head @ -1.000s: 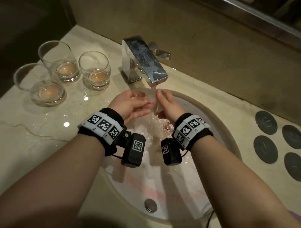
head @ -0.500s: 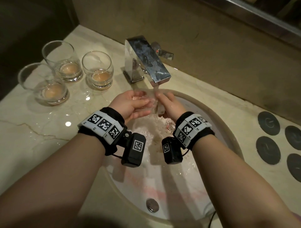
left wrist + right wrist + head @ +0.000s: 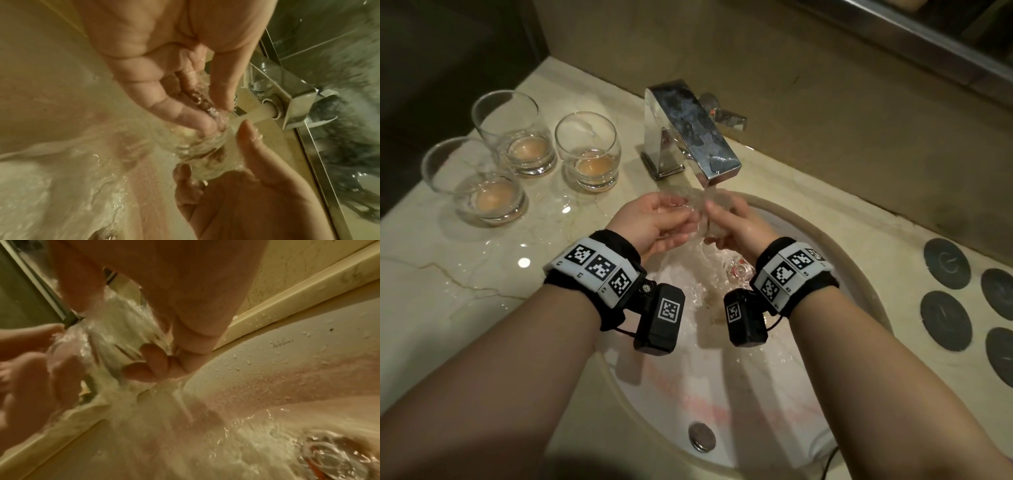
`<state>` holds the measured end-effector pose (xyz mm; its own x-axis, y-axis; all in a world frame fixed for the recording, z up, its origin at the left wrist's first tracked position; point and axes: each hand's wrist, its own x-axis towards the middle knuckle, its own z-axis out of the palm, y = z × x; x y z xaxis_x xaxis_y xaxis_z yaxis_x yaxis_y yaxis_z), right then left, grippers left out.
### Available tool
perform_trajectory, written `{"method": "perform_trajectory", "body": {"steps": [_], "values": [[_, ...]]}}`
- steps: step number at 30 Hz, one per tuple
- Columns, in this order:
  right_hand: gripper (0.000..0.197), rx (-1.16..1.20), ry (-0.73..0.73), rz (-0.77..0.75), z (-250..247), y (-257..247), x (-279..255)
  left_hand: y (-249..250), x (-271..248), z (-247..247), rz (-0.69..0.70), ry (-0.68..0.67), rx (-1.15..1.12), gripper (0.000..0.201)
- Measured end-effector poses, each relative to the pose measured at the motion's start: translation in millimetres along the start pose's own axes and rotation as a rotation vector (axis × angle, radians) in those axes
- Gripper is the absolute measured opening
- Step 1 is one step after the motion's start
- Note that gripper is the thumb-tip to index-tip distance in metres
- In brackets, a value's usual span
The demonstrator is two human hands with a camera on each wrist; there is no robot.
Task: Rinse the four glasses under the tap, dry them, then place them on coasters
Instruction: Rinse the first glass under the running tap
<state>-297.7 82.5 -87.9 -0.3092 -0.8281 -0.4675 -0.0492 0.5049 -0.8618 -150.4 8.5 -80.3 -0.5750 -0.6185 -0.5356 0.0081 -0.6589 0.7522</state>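
Over the sink, both hands hold one clear glass (image 3: pixel 698 214) in the stream from the chrome tap (image 3: pixel 688 137). My left hand (image 3: pixel 671 219) has fingers (image 3: pixel 191 120) inside the glass mouth and its thumb outside the rim. My right hand (image 3: pixel 719 224) cups the glass's base (image 3: pixel 203 162) with curled fingers (image 3: pixel 148 366). Water runs over the glass (image 3: pixel 115 337) and both hands. Three more glasses (image 3: pixel 589 154) (image 3: pixel 513 137) (image 3: pixel 479 181), each with a little brownish liquid, stand on the counter at the left. Several dark round coasters (image 3: pixel 947 263) lie on the counter at the right.
The white basin (image 3: pixel 852 260) is wet, with the drain (image 3: pixel 329 456) under splashing water and an overflow plug (image 3: pixel 702 437) near its front. The marble counter (image 3: pixel 448 291) at the left has water drops on it. A wall runs close behind the tap.
Both hands have stayed under the running tap with the glass between them; the fingers have shifted only slightly on it. The three glasses on the counter have not moved.
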Motion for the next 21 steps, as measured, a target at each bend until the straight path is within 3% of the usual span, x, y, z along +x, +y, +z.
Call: {"method": "perform_trajectory", "body": {"steps": [4,8,11,16,21], "values": [[0.057,-0.085,0.076,-0.126,-0.8,1.7,1.3,-4.5,2.0,-2.0,-0.029,0.031,-0.141,0.009],[0.067,-0.268,0.179,-0.24,0.9,-5.1,3.1,-16.6,2.5,-5.4,-0.086,0.111,-0.059,0.022],[0.077,-0.387,0.14,-0.268,1.6,-10.0,1.2,-21.2,2.5,-6.1,-0.159,0.109,-0.024,0.027],[0.077,-0.443,0.165,-0.277,3.1,-10.2,-1.9,-22.9,3.4,-4.4,-0.282,0.131,-0.064,0.034],[0.079,-0.508,0.148,-0.27,1.1,-13.6,-3.5,-24.6,2.9,-2.9,-0.307,0.124,-0.1,0.051]]}}
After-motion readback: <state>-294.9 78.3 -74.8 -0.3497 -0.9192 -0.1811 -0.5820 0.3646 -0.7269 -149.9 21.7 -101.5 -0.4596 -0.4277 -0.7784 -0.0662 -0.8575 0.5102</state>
